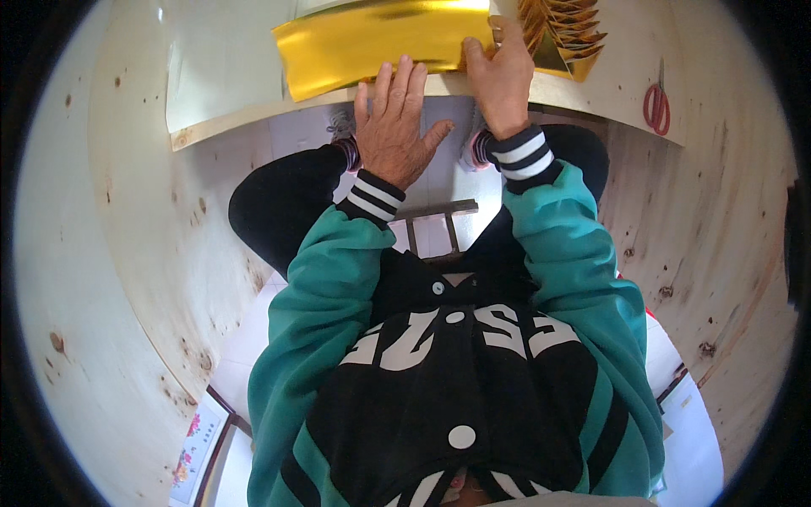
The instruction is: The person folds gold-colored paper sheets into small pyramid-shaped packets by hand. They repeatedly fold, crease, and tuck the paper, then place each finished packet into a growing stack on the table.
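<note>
A sheet of shiny gold foil paper lies along the front of a wooden table, its near edge slightly curled. My left hand is palm down with the thumb spread, its fingertips at the sheet's near edge. At the right end of the same sheet is my right hand, thumb and forefinger bent around the corner. Whether those fingers pinch the paper or only press on it is hard to see. Just right of that hand stands a stack of folded gold foil pieces, fanned in layers.
Red-handled scissors lie near the right front edge of the wooden tabletop. A pale sheet covers the table's left part. Plywood side panels curve around both sides. A wooden bar frame shows between my knees.
</note>
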### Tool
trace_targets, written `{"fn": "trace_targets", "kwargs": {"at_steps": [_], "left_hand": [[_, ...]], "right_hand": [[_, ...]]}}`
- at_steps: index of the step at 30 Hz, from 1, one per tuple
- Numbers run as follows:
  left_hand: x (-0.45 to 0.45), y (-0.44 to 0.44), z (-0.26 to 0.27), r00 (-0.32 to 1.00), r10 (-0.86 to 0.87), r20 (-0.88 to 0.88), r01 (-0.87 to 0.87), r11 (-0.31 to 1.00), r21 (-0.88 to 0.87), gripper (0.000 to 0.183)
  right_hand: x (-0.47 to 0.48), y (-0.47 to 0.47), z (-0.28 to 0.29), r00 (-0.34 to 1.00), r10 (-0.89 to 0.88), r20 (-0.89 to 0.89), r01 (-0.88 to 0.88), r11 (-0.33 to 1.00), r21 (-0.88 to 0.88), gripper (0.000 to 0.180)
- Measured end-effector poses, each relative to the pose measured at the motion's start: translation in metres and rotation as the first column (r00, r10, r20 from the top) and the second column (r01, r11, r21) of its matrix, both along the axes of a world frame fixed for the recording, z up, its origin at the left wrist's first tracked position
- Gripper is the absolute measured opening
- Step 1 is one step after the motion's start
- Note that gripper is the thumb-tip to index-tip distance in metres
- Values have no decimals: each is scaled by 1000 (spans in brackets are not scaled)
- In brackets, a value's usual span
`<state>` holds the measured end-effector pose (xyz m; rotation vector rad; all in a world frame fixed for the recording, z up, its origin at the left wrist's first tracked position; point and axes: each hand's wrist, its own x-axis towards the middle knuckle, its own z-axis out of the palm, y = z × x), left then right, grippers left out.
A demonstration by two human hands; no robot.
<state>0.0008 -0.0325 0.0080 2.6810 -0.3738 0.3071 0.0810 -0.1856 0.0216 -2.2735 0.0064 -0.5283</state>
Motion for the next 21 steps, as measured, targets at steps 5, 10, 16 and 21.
{"fn": "trace_targets", "kwargs": {"at_steps": [5,10,16,21], "left_hand": [[-1,0,-10,1000,16,-9,-15,998,62,78],[-2,-1,-15,999,44,-28,-41,995,89,73],[-1,-3,-14,998,50,-28,-45,988,149,70],[-1,-21,-18,995,-101,18,98,987,125,70]], "right_hand": [[-47,-6,17,999,32,-20,-36,939,-341,51],[-75,4,4,974,216,-73,-225,861,-456,57],[-73,-1,-9,948,226,-226,-311,813,-491,59],[-72,4,-14,951,218,-219,-305,779,-549,49]]}}
